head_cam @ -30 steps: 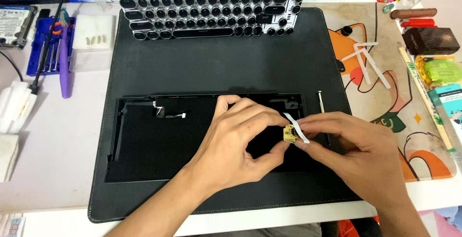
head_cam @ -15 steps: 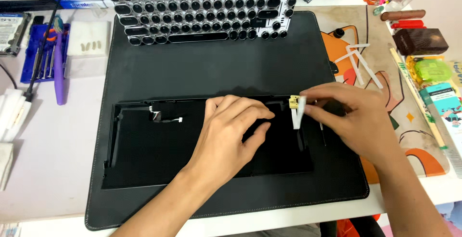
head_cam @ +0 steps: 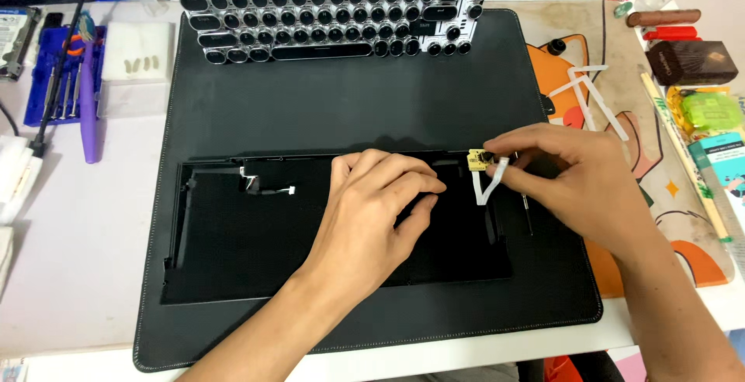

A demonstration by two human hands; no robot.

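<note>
Right hand (head_cam: 578, 184): thumb and forefinger pinched together on a small yellow circuit board (head_cam: 479, 160), held just above the upper right corner of a shallow black rectangular keyboard case (head_cam: 233, 258); a short flat white ribbon cable (head_cam: 489, 184) hangs from the board and curls down over the case's right end. Left hand (head_cam: 376, 211): fingers bent and loosely apart, thumb and fingertips resting on the floor of the case near its upper middle, gripping nothing that can be seen. The two hands lie near each other but do not touch. Inside the case, towards its upper left, a thin black wire ending in a small white plug (head_cam: 275, 190) lies loose on the case floor. Just right of the case a slim dark metal rod-like tool (head_cam: 528, 213) lies on the mat, below the right hand. The case rests on a large black stitched leather-look desk mat (head_cam: 349, 103), which covers the middle of the white tabletop (head_cam: 70, 258). At the mat's far edge stands a keyboard plate with round black chrome-rimmed keycaps (head_cam: 334, 6), well apart from the case. To the right, an orange and cream illustrated mouse pad (head_cam: 660, 196) carries several white plastic strips (head_cam: 594, 95). On the far left lie a blue screwdriver set (head_cam: 58, 79) and a purple pen-shaped tool (head_cam: 89, 114).
</note>
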